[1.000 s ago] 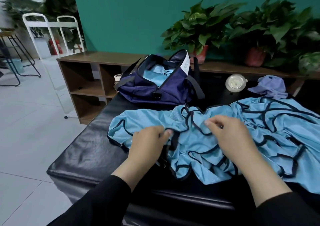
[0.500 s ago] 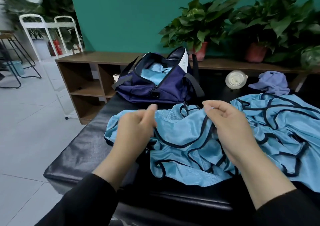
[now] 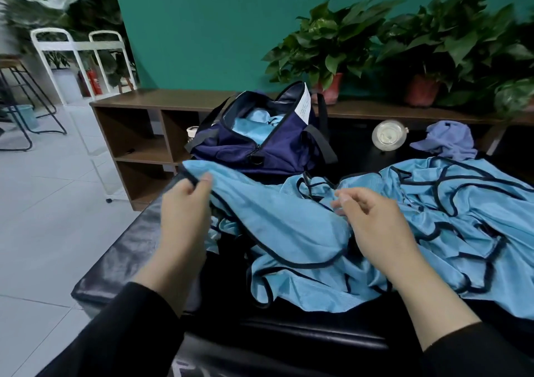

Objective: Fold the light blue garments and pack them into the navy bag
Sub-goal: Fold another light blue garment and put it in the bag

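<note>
a teal wall (image 3: 208, 30) ran behind a low brown wooden shelf unit (image 3: 138, 134) with open compartments. two leafy potted plants (image 3: 329, 47) in reddish pots stood on its top, past the far edge of the black padded table (image 3: 121, 249). the floor (image 3: 43, 217) was pale grey tile. at the far left stood a white metal rack (image 3: 78, 59), a dark-framed stool (image 3: 17, 102), a red fire extinguisher (image 3: 95, 80) and more foliage.

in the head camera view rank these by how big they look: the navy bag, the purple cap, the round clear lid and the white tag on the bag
Largest to smallest as they appear:
1. navy bag
2. purple cap
3. round clear lid
4. white tag
The lid and the tag look close in size, so their order is unsure.
</note>
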